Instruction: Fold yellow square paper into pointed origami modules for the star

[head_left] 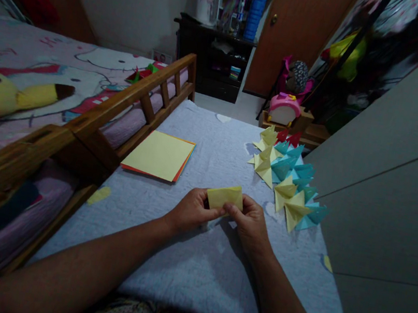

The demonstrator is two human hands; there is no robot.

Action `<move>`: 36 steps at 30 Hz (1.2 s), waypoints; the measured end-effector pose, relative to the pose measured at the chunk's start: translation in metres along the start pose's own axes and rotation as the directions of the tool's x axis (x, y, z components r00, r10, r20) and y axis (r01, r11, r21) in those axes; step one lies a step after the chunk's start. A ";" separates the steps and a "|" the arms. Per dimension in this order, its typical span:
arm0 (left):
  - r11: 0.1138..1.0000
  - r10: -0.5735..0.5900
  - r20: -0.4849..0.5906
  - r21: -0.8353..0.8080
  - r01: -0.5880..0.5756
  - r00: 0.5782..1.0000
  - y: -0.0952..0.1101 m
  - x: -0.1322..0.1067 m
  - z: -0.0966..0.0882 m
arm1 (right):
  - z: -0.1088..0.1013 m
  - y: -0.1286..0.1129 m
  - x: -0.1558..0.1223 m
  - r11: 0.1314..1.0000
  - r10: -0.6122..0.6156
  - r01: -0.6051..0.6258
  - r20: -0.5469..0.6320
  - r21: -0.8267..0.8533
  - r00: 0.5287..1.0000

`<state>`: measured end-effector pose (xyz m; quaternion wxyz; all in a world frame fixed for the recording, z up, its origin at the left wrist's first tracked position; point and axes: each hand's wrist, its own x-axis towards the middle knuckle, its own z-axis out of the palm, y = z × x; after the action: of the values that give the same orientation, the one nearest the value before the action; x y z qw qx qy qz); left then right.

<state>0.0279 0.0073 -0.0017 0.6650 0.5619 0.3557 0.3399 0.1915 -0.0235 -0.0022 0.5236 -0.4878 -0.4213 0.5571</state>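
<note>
A small yellow folded paper (222, 196) is held up a little above the bed, its flat face towards me. My left hand (193, 210) grips its left end, with the thumb along the lower edge. At the other end my right hand (250, 219) pinches it, thumb on the front near the bottom middle. Fingers behind the paper are hidden. Ahead and to the left lies a stack of square paper sheets (158, 154), yellow on top with orange and blue edges showing. To the right stand several folded paper pieces (286, 167) in yellow, blue and red.
A pale blue bed sheet (176, 272) lies under everything. Along the left runs a wooden bed rail (130, 105), with a yellow plush toy (2, 94) beyond it. A grey cabinet (394, 205) borders the right side. A pink toy (284, 109) sits past the far edge.
</note>
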 end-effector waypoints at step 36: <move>0.983 -0.025 0.020 0.184 0.021 0.999 -0.003 -0.004 -0.002 | -0.007 -0.008 -0.005 0.976 -0.155 0.136 -0.102 -0.171 0.983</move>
<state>0.0241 0.0050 -0.0044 0.6182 0.6202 0.3848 0.2916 0.1998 -0.0282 0.0054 0.5446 -0.5281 -0.4694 0.4518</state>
